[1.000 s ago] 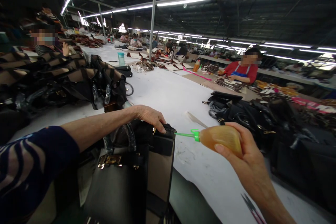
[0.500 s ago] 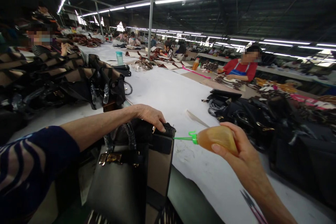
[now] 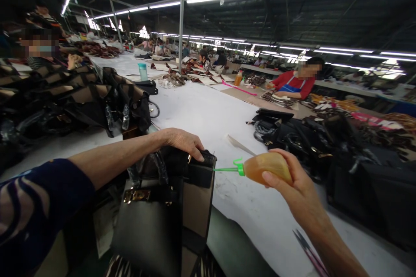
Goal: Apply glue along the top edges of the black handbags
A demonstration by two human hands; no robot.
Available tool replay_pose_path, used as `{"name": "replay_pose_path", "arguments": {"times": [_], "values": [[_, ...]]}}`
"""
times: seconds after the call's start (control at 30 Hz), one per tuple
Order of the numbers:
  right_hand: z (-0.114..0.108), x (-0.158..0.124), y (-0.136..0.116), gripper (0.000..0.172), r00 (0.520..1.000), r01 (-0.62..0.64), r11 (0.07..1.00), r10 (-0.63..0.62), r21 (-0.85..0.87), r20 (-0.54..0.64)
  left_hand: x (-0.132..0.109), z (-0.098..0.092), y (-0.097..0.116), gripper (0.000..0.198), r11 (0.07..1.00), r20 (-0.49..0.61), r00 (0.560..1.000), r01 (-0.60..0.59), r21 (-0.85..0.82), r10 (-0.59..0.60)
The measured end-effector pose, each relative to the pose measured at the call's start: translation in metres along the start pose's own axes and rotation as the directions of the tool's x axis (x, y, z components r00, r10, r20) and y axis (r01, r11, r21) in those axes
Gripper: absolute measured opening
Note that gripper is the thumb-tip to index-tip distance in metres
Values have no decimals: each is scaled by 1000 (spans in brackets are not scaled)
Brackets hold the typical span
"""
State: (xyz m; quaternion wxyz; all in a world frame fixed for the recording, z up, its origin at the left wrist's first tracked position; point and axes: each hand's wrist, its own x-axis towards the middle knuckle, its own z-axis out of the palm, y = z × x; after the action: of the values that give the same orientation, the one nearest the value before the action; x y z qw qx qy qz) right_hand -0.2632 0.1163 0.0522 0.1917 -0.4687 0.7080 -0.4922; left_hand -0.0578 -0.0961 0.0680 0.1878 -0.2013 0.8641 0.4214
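A black handbag (image 3: 147,225) with gold hardware and plastic-wrapped handles stands before me at the table's near edge, its beige inside panel showing. My left hand (image 3: 186,143) grips the bag's upper edge, thumb on top and the other fingers hidden behind. In my right hand (image 3: 292,177) is a squeeze bottle (image 3: 266,168) of amber liquid, lying sideways with fingers wrapped round it. Its thin green nozzle points left, and the tip is at the right edge of the bag's panel. Whether the tip touches the edge I cannot tell.
Tweezers (image 3: 310,251) lie on the white table (image 3: 195,108) at lower right. Black handbags (image 3: 81,99) crowd the left, and more bags (image 3: 367,173) are piled at right. A pale strip (image 3: 239,144) lies beyond the bottle. A person in red (image 3: 295,84) works across the table.
The view has shifted slightly, so the background sits a little further left and lower. Both hands keep their holds, and the nozzle tip stays at the panel's edge.
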Motion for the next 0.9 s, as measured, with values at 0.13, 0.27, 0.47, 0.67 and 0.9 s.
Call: {"name": "replay_pose_path", "arguments": {"times": [0.13,0.27,0.47,0.67,0.9], "values": [[-3,-1,0,49,1000,-6,999,6,38,7,1,0,1,32,1000,-1,1000,-2,-6,2],[-1,-1,1,51,1000,-9,1000,9,-12,20,2,0,3,31,1000,-13,1000,-5,16,5],[-1,-2,4,52,1000,3,994,-2,-106,13,5,-1,0,32,1000,-19,1000,-5,21,6],[-4,-7,4,52,999,22,983,-13,-184,46,8,-1,-4,33,1000,-10,1000,-24,10,24],[-3,-11,8,54,996,23,976,-4,-215,87,9,-1,-1,33,997,-27,1000,-3,77,5]]}}
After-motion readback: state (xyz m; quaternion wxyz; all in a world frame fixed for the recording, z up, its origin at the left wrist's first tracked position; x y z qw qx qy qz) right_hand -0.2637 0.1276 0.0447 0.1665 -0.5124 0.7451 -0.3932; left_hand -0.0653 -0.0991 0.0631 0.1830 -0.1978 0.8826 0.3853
